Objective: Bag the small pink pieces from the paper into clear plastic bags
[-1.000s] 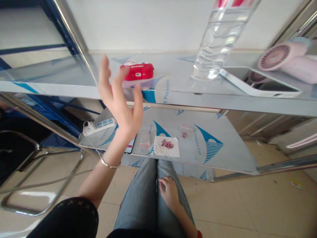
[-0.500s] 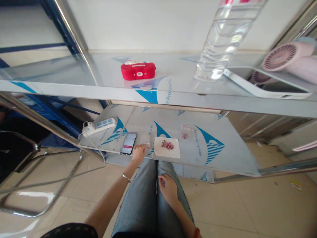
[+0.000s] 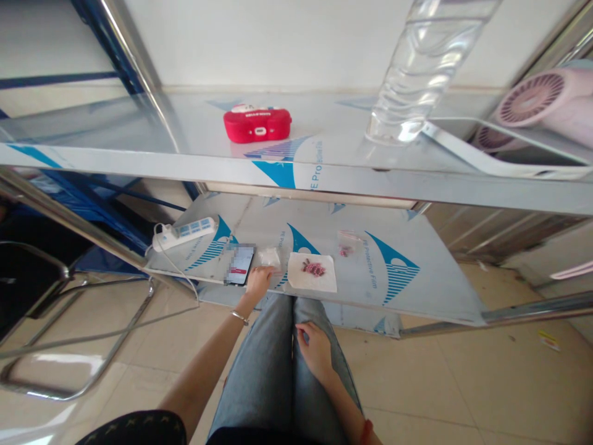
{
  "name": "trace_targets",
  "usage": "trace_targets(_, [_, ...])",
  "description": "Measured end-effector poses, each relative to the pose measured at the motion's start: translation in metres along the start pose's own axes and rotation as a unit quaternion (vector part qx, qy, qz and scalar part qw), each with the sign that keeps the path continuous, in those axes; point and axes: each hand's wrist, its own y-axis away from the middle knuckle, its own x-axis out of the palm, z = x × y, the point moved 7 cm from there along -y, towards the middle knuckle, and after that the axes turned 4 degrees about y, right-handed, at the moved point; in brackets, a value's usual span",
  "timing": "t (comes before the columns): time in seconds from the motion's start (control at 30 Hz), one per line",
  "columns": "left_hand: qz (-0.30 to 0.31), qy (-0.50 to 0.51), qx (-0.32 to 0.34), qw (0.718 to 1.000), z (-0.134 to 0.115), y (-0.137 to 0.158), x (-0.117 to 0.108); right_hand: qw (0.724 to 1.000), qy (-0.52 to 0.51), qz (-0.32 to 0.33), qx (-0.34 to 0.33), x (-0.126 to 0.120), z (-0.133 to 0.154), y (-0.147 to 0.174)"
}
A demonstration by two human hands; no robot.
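Touching a small clear bag [image 3: 269,257] at the front of the lower shelf [image 3: 417,290], my left hand [image 3: 257,281] lies on its near edge; I cannot tell whether the fingers pinch it. The bag sits between a phone [image 3: 240,264] and a white cloth [image 3: 312,272] bearing pink beads [image 3: 314,268]. My right hand [image 3: 314,350] rests loosely curled on my jeans [image 3: 269,383], holding nothing.

On the lower shelf [image 3: 417,290] my left hand [image 3: 257,281] is touching a small bag [image 3: 269,256], lying between the phone [image 3: 240,264] on its left and the napkin [image 3: 312,272] on its right. My right hand [image 3: 315,349] is resting on my thigh [image 3: 278,364].
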Motion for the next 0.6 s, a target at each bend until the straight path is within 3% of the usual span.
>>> trace_targets(0.2, [-0.017,-0.034,-0.048,0.998,0.005,-0.006,-0.012,0.999,-0.033,-0.022,0.004,-0.002,-0.004,0.001])
trace_targets(0.37, [-0.111,0.098,-0.050,0.988,-0.018,0.018,-0.028,0.981,-0.165,-0.026,0.098,0.003,-0.022,-0.005])
trace_targets(0.43, [-0.128,0.183,-0.005,0.975,-0.041,0.043,-0.017,0.959,-0.251,-0.025,0.127,0.009,-0.027,-0.011])
trace_targets(0.5, [-0.098,0.253,0.027,0.962,-0.063,0.070,0.006,0.942,-0.310,-0.027,0.124,0.012,-0.027,-0.017])
trace_targets(0.6, [-0.068,0.330,0.029,0.941,-0.079,0.104,0.038,0.943,-0.314,-0.042,0.103,0.009,-0.022,-0.022])
